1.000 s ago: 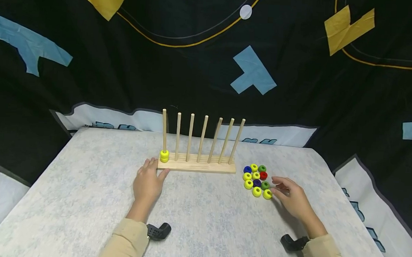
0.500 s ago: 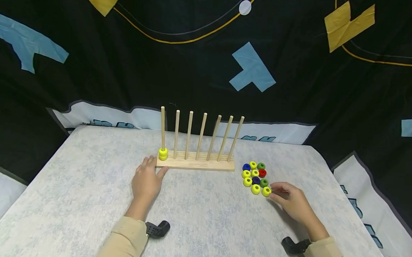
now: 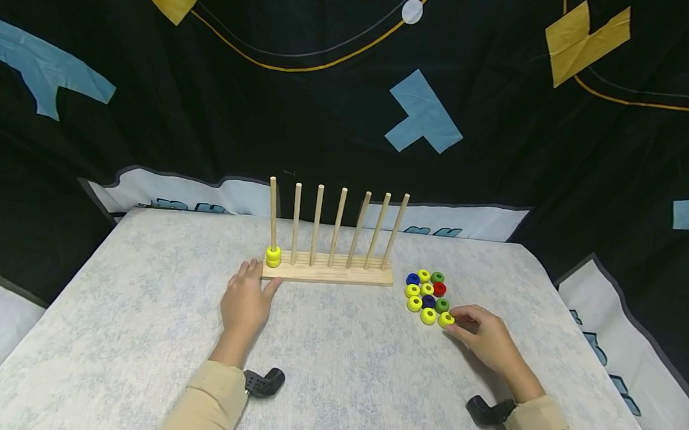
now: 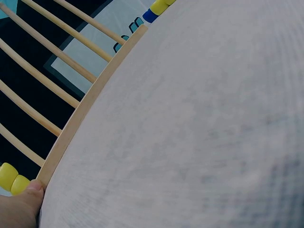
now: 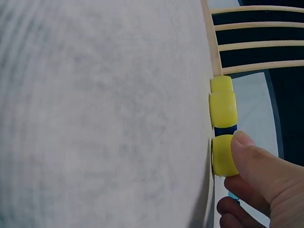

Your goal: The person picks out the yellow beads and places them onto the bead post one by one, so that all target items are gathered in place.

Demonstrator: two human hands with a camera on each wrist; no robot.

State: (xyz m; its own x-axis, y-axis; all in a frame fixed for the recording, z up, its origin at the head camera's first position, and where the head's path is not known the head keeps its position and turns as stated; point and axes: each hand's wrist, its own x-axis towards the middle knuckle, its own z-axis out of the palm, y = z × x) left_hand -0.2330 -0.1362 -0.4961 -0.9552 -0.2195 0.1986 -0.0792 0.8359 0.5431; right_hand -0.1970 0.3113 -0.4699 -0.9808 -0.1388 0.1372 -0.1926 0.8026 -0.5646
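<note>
One yellow bead (image 3: 444,321), head view: pinched by the right hand (image 3: 484,333) at the bead cluster's (image 3: 428,302) near corner; the left hand (image 3: 245,304) grips the pegged base (image 3: 329,276). Left wrist: thumb (image 4: 33,187) on its edge. Right wrist: bead probably light, hard; hold its sides.

- 1 wooden base (image 3: 326,276)
- 7 wooden pegs (image 3: 316,226)
- 2 threaded yellow beads (image 3: 273,261)
- 6 loose yellow beads (image 3: 429,319)
- 2 loose green beads (image 3: 441,307)
- 1 loose red bead (image 3: 439,291)
- 2 loose blue beads (image 3: 413,281), one darker, purplish
- 2 black wrist devices (image 3: 264,384)
- 1 counter (image 3: 348,371)
</note>
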